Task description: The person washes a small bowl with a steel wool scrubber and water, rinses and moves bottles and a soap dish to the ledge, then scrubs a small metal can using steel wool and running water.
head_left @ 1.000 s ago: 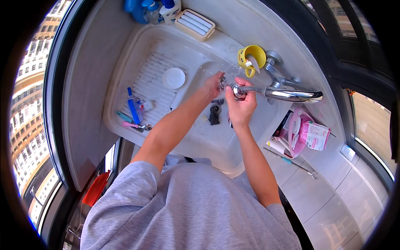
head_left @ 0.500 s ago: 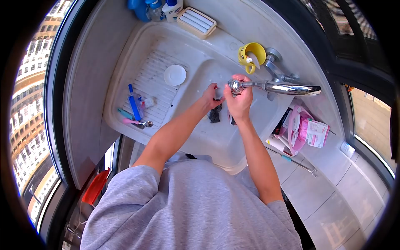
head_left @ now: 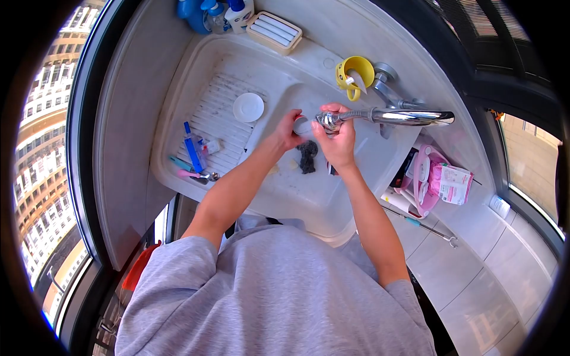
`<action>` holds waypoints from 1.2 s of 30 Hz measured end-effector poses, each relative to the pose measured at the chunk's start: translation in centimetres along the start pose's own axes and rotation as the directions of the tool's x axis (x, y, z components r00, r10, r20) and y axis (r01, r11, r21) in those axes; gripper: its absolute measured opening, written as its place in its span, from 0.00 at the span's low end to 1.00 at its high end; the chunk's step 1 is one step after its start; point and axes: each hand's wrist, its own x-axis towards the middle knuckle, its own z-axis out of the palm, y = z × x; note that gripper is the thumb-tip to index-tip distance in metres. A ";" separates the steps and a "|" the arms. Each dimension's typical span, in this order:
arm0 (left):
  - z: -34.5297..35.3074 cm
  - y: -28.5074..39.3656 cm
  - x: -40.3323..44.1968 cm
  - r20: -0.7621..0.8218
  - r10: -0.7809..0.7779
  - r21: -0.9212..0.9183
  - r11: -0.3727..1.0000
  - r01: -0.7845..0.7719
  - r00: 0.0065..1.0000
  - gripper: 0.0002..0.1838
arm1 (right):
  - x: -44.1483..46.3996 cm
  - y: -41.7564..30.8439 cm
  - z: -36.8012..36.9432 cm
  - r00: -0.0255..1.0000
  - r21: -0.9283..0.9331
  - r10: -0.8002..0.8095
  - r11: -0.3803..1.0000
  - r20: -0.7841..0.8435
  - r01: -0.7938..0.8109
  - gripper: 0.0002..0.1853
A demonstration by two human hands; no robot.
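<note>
Over the sink basin [head_left: 303,202], my left hand [head_left: 287,132] is closed around a small clear cup [head_left: 301,126], its mouth turned toward the tap. My right hand [head_left: 339,145] grips the chrome faucet head [head_left: 330,120] on its flexible neck, close beside the cup. A pale stream seems to run between the faucet head and the cup, though it is too blurred to be sure. Below my hands lies a dark, crumpled wet rag [head_left: 307,158] with small pale bits near it. A dark object by my right wrist is mostly hidden.
On the ribbed drainboard are a white saucer [head_left: 248,107], a blue-handled brush-like tool [head_left: 193,148] and a pink-handled spoon [head_left: 199,175]. A yellow mug [head_left: 358,72], a soap dish [head_left: 274,32] and bottles [head_left: 217,15] line the back. A pink basket [head_left: 423,178] stands right.
My left hand has drawn slightly left and the cup has tilted, showing more of its mouth. My right hand still grips the faucet head. The camera view has shifted a little.
</note>
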 end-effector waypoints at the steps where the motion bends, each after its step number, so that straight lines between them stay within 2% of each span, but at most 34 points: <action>1: 0.1 -0.2 0.3 -0.010 -0.012 0.002 1.000 0.012 1.000 0.12 | 0.1 -0.1 0.2 1.000 -0.001 -0.001 1.000 0.001 0.001 0.25; 2: 0.2 -0.4 0.7 -0.009 -0.012 0.002 1.000 0.012 1.000 0.12 | 0.2 -0.1 0.3 1.000 0.015 0.006 1.000 -0.017 -0.006 0.25; 4: 0.2 -1.2 1.5 0.112 0.029 0.003 1.000 -0.030 0.993 0.11 | 0.2 0.2 0.0 0.999 0.029 0.021 0.999 -0.037 -0.020 0.25; 5: 0.2 -1.4 2.0 0.112 0.026 0.004 1.000 -0.027 0.993 0.11 | 0.3 0.5 -0.4 1.000 0.068 0.023 0.997 0.006 -0.023 0.27; 7: 0.9 -1.7 1.8 0.402 0.095 0.147 0.975 -0.167 0.911 0.10 | 0.2 0.6 -0.6 0.999 0.105 0.025 0.994 0.047 -0.030 0.29; 8: 1.2 -1.9 1.6 0.402 0.093 0.147 0.975 -0.165 0.911 0.10 | 0.0 0.7 -0.4 0.999 0.224 0.043 0.974 0.000 -0.042 0.28; 9: 1.8 -1.8 0.9 0.326 0.090 0.157 0.976 -0.148 0.941 0.10 | 0.1 0.7 -0.2 0.997 0.341 0.065 0.939 -0.043 -0.046 0.26; 10: 1.9 -1.8 0.8 0.245 0.088 0.166 0.977 -0.131 0.966 0.10 | 0.1 1.7 -0.7 0.997 0.344 0.066 0.938 -0.041 -0.048 0.26; 12: 1.4 -1.9 2.3 0.237 0.098 0.152 0.979 -0.137 0.967 0.14 | 0.1 5.0 -2.1 0.926 0.406 0.345 0.832 0.154 -0.377 0.25; 13: 1.5 -1.9 2.6 0.233 0.102 0.140 0.981 -0.138 0.967 0.18 | 0.1 5.8 -2.0 0.925 0.409 0.349 0.830 0.151 -0.379 0.25; 15: 1.9 -1.4 3.0 0.198 0.092 0.152 0.981 -0.123 0.976 0.17 | 0.7 6.8 -1.4 0.861 0.795 0.495 0.472 0.118 -0.381 0.25; 16: 2.3 -1.3 3.0 0.191 0.143 0.124 0.978 -0.168 0.971 0.16 | 1.1 6.9 -1.1 0.861 0.796 0.495 0.472 0.116 -0.379 0.25; 18: 2.1 -1.2 3.8 0.180 0.191 0.098 0.973 -0.210 0.965 0.16 | 1.6 6.7 -0.6 0.842 0.898 0.539 0.357 0.025 -0.255 0.23; 19: 1.4 -1.0 5.2 0.205 0.196 0.072 0.974 -0.214 0.959 0.15 | 2.0 6.3 -0.4 0.842 0.899 0.539 0.357 0.023 -0.253 0.23; 21: 0.6 -0.8 7.0 0.230 0.190 0.047 0.977 -0.206 0.954 0.13 | 2.3 5.8 -0.6 0.809 0.931 0.583 0.249 0.076 -0.268 0.21; 22: 0.5 -0.4 7.5 0.222 0.187 0.015 0.981 -0.195 0.957 0.13 | 2.2 5.7 -0.9 0.809 0.931 0.584 0.251 0.072 -0.264 0.21; 24: 1.3 -0.1 6.8 0.210 0.184 -0.019 0.983 -0.185 0.960 0.12 | 1.7 5.4 -1.5 0.854 0.839 0.517 0.442 0.052 -0.318 0.21; 26: 4.4 0.1 3.5 -0.062 0.383 0.301 0.887 -0.349 0.922 0.12 | 1.3 5.7 -2.4 0.827 0.800 0.563 0.494 0.005 -0.341 0.20; 27: 4.5 0.0 3.7 -0.062 0.383 0.301 0.887 -0.349 0.922 0.12 | 1.1 6.0 -2.6 0.799 0.757 0.600 0.543 -0.046 -0.364 0.20; 29: 4.3 -0.1 4.4 -0.042 0.512 0.331 0.818 -0.471 0.858 0.14 | 1.5 8.6 -2.6 0.791 0.771 0.609 0.536 -0.069 -0.345 0.19; 32: 4.8 0.8 4.1 -0.080 0.458 0.402 0.828 -0.392 0.886 0.13 | 2.7 10.3 -1.2 0.797 0.809 0.599 0.504 -0.076 -0.302 0.17; 34: 3.0 1.5 4.9 -0.067 0.442 0.335 0.854 -0.397 0.895 0.13 | 3.5 9.5 0.9 0.811 0.835 0.582 0.473 -0.055 -0.283 0.16; 36: 1.5 2.5 4.9 -0.052 0.426 0.271 0.876 -0.398 0.903 0.13 | 4.8 8.0 2.2 0.697 0.839 0.716 0.394 -0.024 -0.376 0.15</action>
